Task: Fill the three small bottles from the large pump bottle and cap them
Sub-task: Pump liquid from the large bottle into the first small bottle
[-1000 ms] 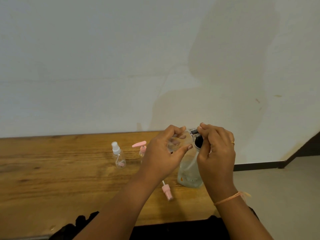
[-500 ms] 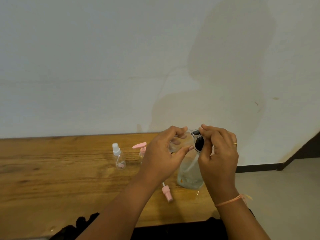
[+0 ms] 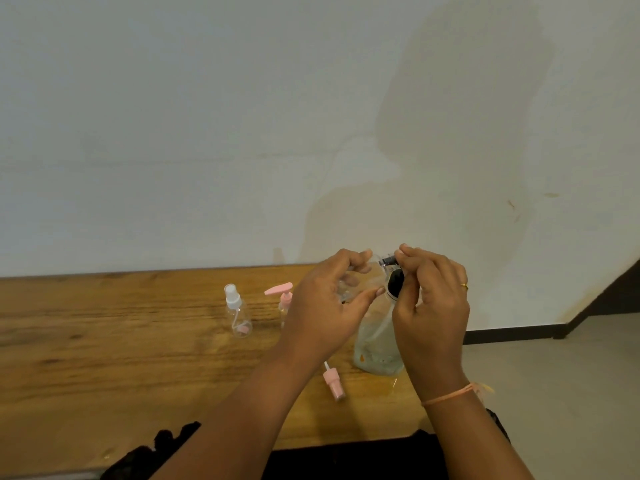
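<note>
Left hand (image 3: 325,306): grasps small bottle (image 3: 366,284).
Right hand (image 3: 433,306): pinches pump head (image 3: 394,284).
Blocked: pink-pump bottle (image 3: 282,294), partly behind left hand.
Worktop front edge: loose pink cap (image 3: 333,382).

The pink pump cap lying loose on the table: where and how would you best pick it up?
Pinch the pink pump cap across its thick pink body, coming down from above. It lies flat on the table, and its thin white tube looks too slim to hold firmly.

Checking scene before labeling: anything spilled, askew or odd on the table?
One thing: a pink spray cap with white dip tube lies on its side on the wooden table, off any bottle, beside the large clear pump bottle. Presumably removed for filling. No plain spill.
</note>
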`<state>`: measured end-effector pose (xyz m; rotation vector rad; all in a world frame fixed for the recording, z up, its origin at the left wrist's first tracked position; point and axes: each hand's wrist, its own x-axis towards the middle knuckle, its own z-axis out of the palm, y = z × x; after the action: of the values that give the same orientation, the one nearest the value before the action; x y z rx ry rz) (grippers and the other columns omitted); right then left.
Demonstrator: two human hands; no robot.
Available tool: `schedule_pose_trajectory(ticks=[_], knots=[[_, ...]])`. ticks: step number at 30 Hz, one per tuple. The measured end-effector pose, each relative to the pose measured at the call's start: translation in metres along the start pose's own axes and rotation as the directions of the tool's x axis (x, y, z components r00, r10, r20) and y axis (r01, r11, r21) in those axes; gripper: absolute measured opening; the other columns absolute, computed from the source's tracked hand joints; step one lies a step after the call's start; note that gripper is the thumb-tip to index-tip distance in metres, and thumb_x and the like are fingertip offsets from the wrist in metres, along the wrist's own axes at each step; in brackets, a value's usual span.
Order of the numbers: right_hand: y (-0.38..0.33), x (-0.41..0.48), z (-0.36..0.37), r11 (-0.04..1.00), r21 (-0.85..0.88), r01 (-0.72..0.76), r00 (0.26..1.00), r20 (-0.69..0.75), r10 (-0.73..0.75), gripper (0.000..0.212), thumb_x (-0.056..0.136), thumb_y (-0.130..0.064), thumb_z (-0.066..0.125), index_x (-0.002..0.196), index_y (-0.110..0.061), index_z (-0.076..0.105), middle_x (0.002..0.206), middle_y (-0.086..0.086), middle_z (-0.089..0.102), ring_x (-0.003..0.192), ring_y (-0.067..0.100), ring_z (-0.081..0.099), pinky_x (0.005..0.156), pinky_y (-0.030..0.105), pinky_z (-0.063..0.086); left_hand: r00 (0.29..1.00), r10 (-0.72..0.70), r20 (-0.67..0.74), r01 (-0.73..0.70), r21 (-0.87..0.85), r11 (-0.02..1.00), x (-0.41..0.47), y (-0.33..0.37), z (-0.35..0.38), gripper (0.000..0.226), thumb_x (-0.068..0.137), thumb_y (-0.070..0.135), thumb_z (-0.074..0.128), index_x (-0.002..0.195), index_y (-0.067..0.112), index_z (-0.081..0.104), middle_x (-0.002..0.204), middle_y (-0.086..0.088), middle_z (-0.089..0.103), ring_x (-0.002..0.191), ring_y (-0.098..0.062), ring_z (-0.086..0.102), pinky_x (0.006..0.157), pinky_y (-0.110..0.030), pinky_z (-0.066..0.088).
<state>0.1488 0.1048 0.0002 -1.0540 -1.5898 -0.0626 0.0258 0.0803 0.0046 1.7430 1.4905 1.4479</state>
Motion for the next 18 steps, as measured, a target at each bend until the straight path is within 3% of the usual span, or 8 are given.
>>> schedule_pose_trajectory(ticks=[3, 8, 10, 15, 18], knots=[[0.001, 0.001, 0.003, 1.0, 0.01, -0.007, 1.0, 0.0, 0.007, 0.028, 0.086, -0.009, 0.042, 0.097, -0.004, 0.067, 0.098, 0.006, 0.067, 0.096, 0.021, 0.053, 0.087, 0.007, 0.033, 1.0, -0.006, -0.011, 0.006, -0.01, 1.0, 0.002, 0.0, 0.001, 0.035, 0.077, 0.03, 0.075, 0.104, 0.037, 0.054, 0.108, 0.019, 0.064, 0.101, 0.001, 0.061, 0.084, -0.022, 0.053], [0.013, -0.01, 0.013, 0.998, 0.067, 0.01, 1.0, -0.025, -0.008, 0.025, 0.086, -0.002, 0.045, 0.1, -0.001, 0.066, 0.101, 0.009, 0.064, 0.097, 0.027, 0.055, 0.081, 0.035, 0.047, 0.999, -0.03, 0.014, 0.03, 0.016, 0.999, 0.003, 0.0, 0.0, 0.036, 0.077, 0.028, 0.076, 0.09, 0.046, 0.048, 0.104, 0.027, 0.059, 0.102, 0.002, 0.061, 0.084, -0.021, 0.052], [0.016, -0.011, 0.015, 0.998, 0.068, 0.008, 1.0, -0.011, -0.007, 0.025, 0.086, -0.002, 0.045, 0.1, 0.0, 0.065, 0.1, 0.01, 0.064, 0.097, 0.027, 0.055, 0.08, 0.039, 0.049, 0.999, -0.043, 0.025, 0.042, 0.041, 0.998, 0.003, 0.0, 0.001, 0.036, 0.077, 0.029, 0.076, 0.086, 0.046, 0.047, 0.102, 0.029, 0.058, 0.1, 0.004, 0.06, 0.084, -0.02, 0.051], [0.009, -0.008, 0.011, 0.996, 0.086, -0.018, 1.0, -0.013, 0.019, 0.026, 0.086, -0.005, 0.043, 0.098, -0.002, 0.066, 0.1, 0.006, 0.063, 0.096, 0.028, 0.056, 0.085, 0.02, 0.041, 0.999, -0.039, 0.017, 0.039, -0.005, 0.999, 0.001, 0.0, 0.001, 0.034, 0.077, 0.028, 0.076, 0.091, 0.043, 0.049, 0.103, 0.028, 0.059, 0.101, 0.003, 0.06, 0.084, -0.017, 0.051], [0.007, 0.0, 0.005, 0.997, 0.07, -0.012, 1.0, -0.009, 0.012, 0.025, 0.085, -0.006, 0.044, 0.095, -0.002, 0.067, 0.098, 0.006, 0.066, 0.095, 0.025, 0.056, 0.088, 0.009, 0.034, 0.999, -0.035, -0.009, 0.035, -0.045, 0.998, 0.001, 0.002, 0.001, 0.035, 0.077, 0.026, 0.076, 0.101, 0.038, 0.054, 0.107, 0.018, 0.064, 0.101, 0.002, 0.061, 0.083, -0.017, 0.052]])
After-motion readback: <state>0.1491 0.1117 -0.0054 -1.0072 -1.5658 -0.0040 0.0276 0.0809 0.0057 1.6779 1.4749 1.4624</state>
